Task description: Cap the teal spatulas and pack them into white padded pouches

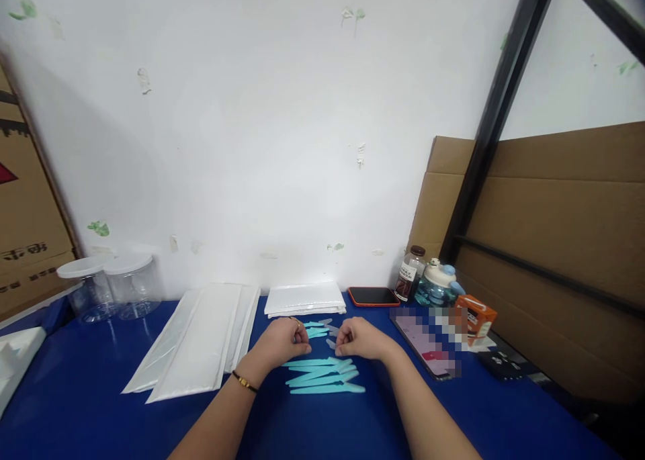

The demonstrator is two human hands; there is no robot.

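Note:
Several turquoise eyebrow razors (327,389) lie roughly side by side on the blue tabletop, just in front of my hands. My left hand (285,341) is curled with thumb and fingers together, just behind the nearest row; whatever is in its fingers is hidden. More turquoise razors (316,331) show beyond its fingertips. Opposite it, my right hand (360,339) is closed in a pinch, and a small translucent cap (331,344) shows at its fingertips; I cannot tell if it is gripped. Other translucent pieces (332,330) lie between the hands.
White padded envelopes (201,339) lie at left, with another stack (305,299) against the wall. Two clear jars (132,285) stand back left. At right are a phone (373,297), a brown-capped bottle (409,274), a blue-and-white bottle (436,284), an orange box (474,317) and another phone (426,342).

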